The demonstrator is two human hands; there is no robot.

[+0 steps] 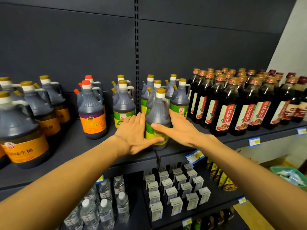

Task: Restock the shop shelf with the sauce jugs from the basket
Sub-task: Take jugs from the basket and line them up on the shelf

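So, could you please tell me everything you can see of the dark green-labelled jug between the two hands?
The dark, translucent grey plastic jug with a green and yellow label stands upright at the front of the dark shelf, ahead of similar jugs. It has a gold cap on a white collar, a side handle and dark sauce inside. The left hand presses flat on its left side, thumb across the label; the right hand lies on its right side, thumb over the front.

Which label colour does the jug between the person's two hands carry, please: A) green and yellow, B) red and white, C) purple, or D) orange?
A: the front jug, pressed between the left hand and right hand, shows a green and yellow label.
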